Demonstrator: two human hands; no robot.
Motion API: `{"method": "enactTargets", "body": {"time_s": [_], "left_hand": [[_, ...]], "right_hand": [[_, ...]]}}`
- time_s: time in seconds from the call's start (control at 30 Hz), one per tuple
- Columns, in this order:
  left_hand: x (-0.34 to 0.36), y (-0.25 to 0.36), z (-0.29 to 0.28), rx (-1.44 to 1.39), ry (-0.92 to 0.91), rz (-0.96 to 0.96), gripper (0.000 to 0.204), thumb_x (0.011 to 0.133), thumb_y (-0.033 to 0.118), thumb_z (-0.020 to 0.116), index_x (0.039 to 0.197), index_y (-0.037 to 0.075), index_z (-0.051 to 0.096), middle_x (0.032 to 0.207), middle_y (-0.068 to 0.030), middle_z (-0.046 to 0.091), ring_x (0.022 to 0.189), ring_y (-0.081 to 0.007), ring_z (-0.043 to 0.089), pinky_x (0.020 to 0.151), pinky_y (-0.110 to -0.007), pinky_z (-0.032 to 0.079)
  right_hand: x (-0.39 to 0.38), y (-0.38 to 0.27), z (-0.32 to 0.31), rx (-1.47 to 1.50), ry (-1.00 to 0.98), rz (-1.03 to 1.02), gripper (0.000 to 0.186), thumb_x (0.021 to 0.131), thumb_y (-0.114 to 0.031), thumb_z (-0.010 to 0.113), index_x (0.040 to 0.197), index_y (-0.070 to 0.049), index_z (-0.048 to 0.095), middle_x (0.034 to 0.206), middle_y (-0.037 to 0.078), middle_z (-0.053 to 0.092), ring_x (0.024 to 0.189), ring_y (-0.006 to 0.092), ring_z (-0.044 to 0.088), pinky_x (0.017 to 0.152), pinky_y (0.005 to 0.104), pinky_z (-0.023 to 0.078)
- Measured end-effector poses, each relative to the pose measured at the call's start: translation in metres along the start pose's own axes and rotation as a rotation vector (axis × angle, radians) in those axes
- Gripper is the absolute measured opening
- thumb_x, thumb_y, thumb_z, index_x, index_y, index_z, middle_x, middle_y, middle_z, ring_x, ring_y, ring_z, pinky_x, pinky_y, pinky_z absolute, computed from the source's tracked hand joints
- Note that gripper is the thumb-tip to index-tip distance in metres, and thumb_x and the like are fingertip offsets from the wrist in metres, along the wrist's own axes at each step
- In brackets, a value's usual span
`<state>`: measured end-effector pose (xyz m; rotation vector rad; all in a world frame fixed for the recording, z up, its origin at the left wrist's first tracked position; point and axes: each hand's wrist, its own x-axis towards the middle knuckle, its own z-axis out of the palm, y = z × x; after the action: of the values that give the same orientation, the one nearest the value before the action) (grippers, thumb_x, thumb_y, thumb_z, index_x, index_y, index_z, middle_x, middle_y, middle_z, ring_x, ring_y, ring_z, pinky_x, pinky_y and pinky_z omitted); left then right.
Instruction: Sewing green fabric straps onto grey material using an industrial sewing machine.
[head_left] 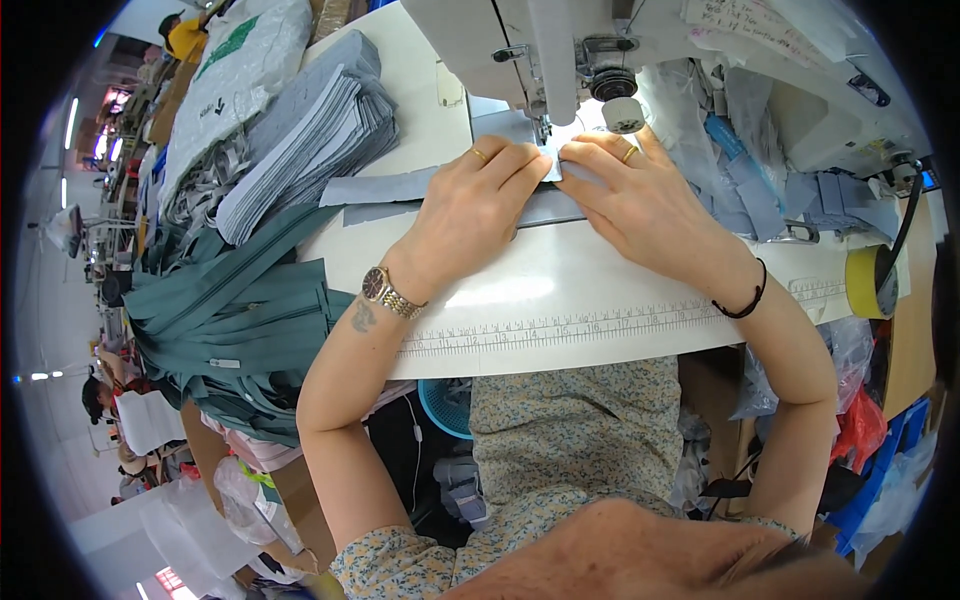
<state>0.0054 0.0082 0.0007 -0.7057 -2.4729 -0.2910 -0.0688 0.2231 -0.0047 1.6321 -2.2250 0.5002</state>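
Note:
A grey-blue fabric strip lies across the white sewing table, running from the left in under my hands. My left hand, with a watch at the wrist, has its fingers bent and pressed together on the cloth just left of the needle. Close to its right, my right hand pinches the cloth by the presser foot. The fingertips of both hands nearly meet below the foot of the white sewing machine. My fingers hide much of the cloth edge.
A thick stack of folded grey fabric stands at the left, beside a white plastic bag. Dark green garments hang over the table's left side. Grey scraps and a yellow tape roll sit at the right. A printed ruler follows the front edge.

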Motion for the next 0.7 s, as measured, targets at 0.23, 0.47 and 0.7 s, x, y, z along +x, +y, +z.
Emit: {"method": "enactTargets", "body": {"time_s": [0.23,0.47,0.7], "left_hand": [[0.001,0.004,-0.007,-0.025,-0.035,-0.021,0.029,0.077,0.005,0.069,0.106,0.001,0.069,0.101,-0.0053,0.066,0.093,-0.0214,0.063,0.073,-0.032,0.057],[0.002,0.008,-0.012,0.041,-0.145,-0.014,0.034,0.078,0.003,0.068,0.111,0.001,0.068,0.110,-0.0067,0.067,0.097,-0.0228,0.064,0.074,-0.034,0.057],[0.003,0.008,-0.016,0.037,-0.184,-0.053,0.035,0.078,0.003,0.069,0.113,0.002,0.067,0.112,-0.0050,0.067,0.097,-0.0235,0.064,0.075,-0.033,0.057]], "right_hand": [[0.000,0.000,-0.002,0.014,0.047,-0.038,0.023,0.079,-0.009,0.068,0.102,-0.006,0.071,0.115,0.003,0.060,0.116,0.0227,0.058,0.108,0.0580,0.038],[0.000,0.008,-0.007,0.061,0.134,-0.079,0.026,0.074,-0.008,0.072,0.100,-0.006,0.070,0.113,0.002,0.063,0.113,0.0213,0.059,0.111,0.0526,0.035],[0.004,0.006,-0.003,0.160,0.046,-0.010,0.024,0.080,-0.009,0.069,0.104,-0.006,0.070,0.112,0.002,0.064,0.115,0.0223,0.057,0.109,0.0512,0.037]]}}
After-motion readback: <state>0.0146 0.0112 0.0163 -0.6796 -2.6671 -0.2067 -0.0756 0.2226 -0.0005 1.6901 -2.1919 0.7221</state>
